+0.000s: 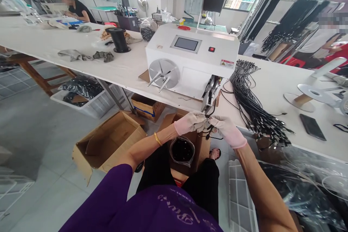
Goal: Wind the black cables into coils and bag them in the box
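Both my hands wear pale pink gloves and meet just below the table edge. My left hand (189, 123) is closed around a coiled black cable (208, 130), and my right hand (227, 130) pinches the same cable from the other side. Directly above them is the black tying head (210, 92) of a white winding machine (190, 58) with a touch screen, a red button and a round metal winding disc (164, 74). A long bundle of black cables (252, 105) lies on the white table (67, 45) to the right of the machine.
A clear bag of black ties (182, 151) rests in my lap area. An open cardboard box (108, 145) stands on the floor at left, with other boxes under the table. A phone (312, 127) lies on the table at right. Two other people sit farther back.
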Action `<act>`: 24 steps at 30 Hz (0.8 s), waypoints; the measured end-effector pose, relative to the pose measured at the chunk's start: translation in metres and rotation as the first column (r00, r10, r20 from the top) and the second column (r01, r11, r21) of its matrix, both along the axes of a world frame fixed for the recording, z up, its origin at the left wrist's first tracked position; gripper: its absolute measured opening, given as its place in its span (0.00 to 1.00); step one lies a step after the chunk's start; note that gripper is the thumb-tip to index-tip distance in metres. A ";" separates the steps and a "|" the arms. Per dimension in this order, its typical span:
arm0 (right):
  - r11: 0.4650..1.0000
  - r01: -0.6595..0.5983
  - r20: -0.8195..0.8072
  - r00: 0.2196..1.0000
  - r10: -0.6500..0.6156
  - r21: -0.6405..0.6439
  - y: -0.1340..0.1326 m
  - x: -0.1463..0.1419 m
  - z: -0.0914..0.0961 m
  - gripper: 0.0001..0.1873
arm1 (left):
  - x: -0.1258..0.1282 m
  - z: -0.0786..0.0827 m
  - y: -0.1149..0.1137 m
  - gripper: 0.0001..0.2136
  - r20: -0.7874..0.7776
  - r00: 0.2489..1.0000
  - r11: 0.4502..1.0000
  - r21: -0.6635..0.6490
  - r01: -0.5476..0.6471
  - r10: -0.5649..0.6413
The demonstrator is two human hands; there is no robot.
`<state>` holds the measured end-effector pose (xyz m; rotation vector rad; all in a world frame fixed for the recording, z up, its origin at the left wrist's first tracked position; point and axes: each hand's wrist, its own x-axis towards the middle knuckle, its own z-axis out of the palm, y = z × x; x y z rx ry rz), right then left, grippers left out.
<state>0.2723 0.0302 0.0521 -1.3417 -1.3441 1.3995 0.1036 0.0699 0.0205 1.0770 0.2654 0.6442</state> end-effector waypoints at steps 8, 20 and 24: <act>0.998 0.060 -0.198 0.978 -0.066 -0.032 0.004 -0.005 -0.013 0.22 | -0.006 -0.009 -0.006 0.26 -0.165 0.986 0.997 -0.072 -0.034 0.022; 0.643 -0.290 0.443 0.892 -0.087 0.709 0.026 0.026 -0.006 0.15 | -0.010 0.018 0.015 0.18 -0.087 0.930 0.912 -0.244 0.328 -0.358; 0.393 -0.605 0.693 0.710 -0.127 0.692 0.032 0.041 0.012 0.13 | -0.005 0.021 0.032 0.19 -0.070 0.858 0.838 -0.267 0.476 -0.509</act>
